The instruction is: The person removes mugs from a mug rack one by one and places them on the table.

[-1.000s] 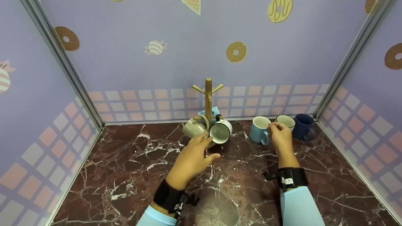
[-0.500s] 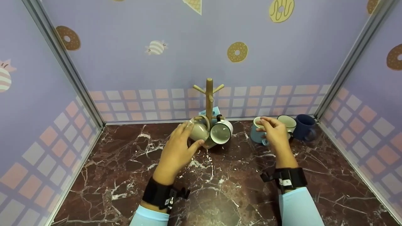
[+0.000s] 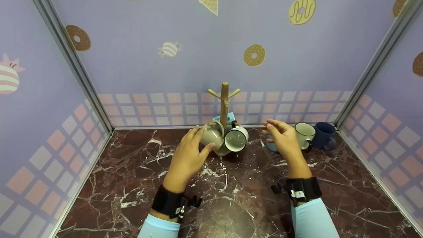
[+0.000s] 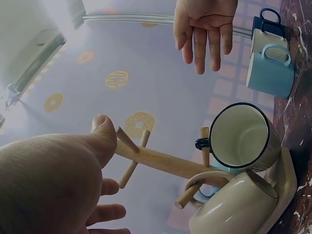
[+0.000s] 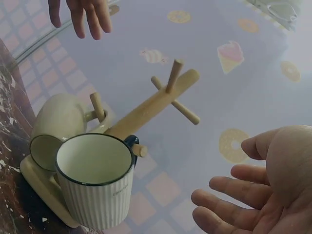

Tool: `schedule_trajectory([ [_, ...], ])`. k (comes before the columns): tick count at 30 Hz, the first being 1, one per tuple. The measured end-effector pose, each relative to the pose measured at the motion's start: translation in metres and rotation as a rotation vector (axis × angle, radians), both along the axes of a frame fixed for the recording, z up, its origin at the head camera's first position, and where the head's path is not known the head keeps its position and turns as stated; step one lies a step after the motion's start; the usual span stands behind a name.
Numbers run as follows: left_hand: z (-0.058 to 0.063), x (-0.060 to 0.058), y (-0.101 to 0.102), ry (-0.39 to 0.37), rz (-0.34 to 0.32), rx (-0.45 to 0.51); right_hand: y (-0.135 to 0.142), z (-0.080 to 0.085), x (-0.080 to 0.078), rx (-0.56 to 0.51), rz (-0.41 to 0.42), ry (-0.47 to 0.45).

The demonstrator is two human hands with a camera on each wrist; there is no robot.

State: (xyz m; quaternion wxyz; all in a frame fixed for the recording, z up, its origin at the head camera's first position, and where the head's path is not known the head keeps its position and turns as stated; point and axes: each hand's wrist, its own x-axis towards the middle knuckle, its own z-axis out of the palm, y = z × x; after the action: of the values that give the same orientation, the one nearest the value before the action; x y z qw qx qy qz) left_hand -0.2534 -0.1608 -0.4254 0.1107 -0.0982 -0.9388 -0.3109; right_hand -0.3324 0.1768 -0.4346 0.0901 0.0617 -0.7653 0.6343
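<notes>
A wooden mug tree [image 3: 224, 105] carries a beige mug [image 3: 213, 137] and a white ribbed mug [image 3: 237, 140] with a dark rim, their handles over its lower pegs. Behind the post, a light blue thing [image 3: 232, 116] is mostly hidden. My left hand [image 3: 186, 153] hovers beside the beige mug, fingers spread; the left wrist view shows it apart from the mug. On the right, my right hand [image 3: 285, 138] floats with loosely extended fingers and grips nothing. From the head it hides most of a light blue mug [image 4: 270, 75], which stands upright on the table.
To the right of the light blue mug stand a cream mug [image 3: 304, 132] with a dark rim and a dark blue mug [image 3: 324, 137]. Patterned panels [image 3: 148, 66] enclose the marbled table [image 3: 231, 201] at the back and sides.
My left hand has shifted left from in front of the hanging mugs to the beige mug's side. My right hand has moved left from the cream mug, and its fingers have spread.
</notes>
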Motion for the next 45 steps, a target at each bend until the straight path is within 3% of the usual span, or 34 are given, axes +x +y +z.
schedule_trajectory([
  [7, 0.000, -0.002, -0.002, 0.000, -0.001, 0.016, -0.021, 0.011, -0.008, 0.117, 0.018, 0.047],
  [18, 0.005, -0.002, -0.008, 0.024, 0.007, 0.031, -0.066, 0.084, -0.037, 0.392, 0.108, 0.079],
  [25, 0.004, -0.001, -0.010, 0.027, 0.008, 0.024, -0.095, 0.116, -0.062, 0.586, 0.166, 0.129],
  [34, 0.004, 0.000, -0.007, 0.009, -0.003, 0.035, -0.118, 0.137, -0.082, 0.746, 0.245, 0.089],
  [45, 0.003, 0.002, -0.004, -0.003, -0.014, 0.023, -0.134, 0.142, -0.090, 0.789, 0.245, 0.080],
])
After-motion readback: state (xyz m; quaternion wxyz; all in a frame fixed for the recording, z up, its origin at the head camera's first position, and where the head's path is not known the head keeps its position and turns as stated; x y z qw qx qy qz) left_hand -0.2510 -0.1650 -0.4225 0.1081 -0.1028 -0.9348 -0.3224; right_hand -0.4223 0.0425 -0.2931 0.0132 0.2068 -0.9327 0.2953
